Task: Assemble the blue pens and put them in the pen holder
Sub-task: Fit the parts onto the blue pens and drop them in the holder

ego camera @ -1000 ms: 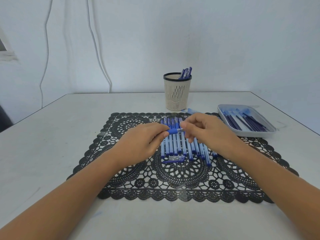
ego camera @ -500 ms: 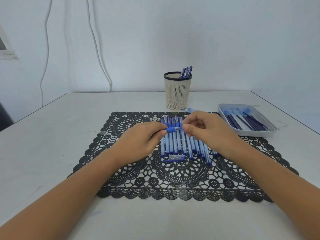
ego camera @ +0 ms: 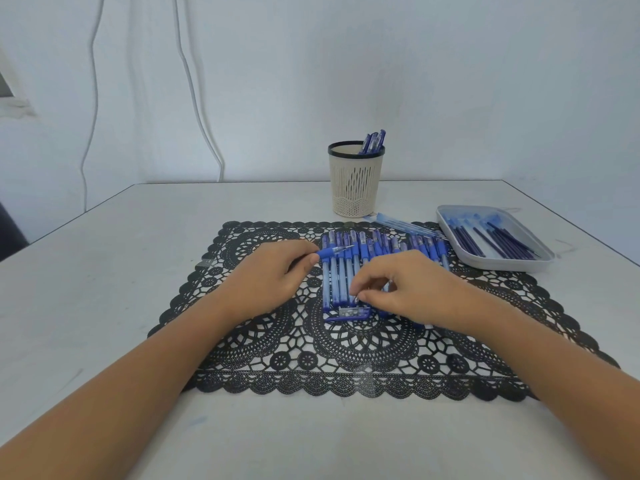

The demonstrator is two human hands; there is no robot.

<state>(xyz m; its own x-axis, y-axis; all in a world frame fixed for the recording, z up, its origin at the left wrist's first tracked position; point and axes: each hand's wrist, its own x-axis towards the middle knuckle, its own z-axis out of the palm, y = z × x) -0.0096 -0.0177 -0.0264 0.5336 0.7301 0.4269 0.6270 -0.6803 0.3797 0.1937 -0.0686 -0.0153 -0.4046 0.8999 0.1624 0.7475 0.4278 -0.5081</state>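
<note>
right hand | moved off held pen | now at pen row

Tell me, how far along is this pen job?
Looks early. Done: a few pens stand in the pen holder. In hand: the left hand pinches one pen by its blue grip, while the right hand reaches into the row of pens on the mat; whether it grips anything is unclear. Left: that whole row, plus refills in the tray.
</note>
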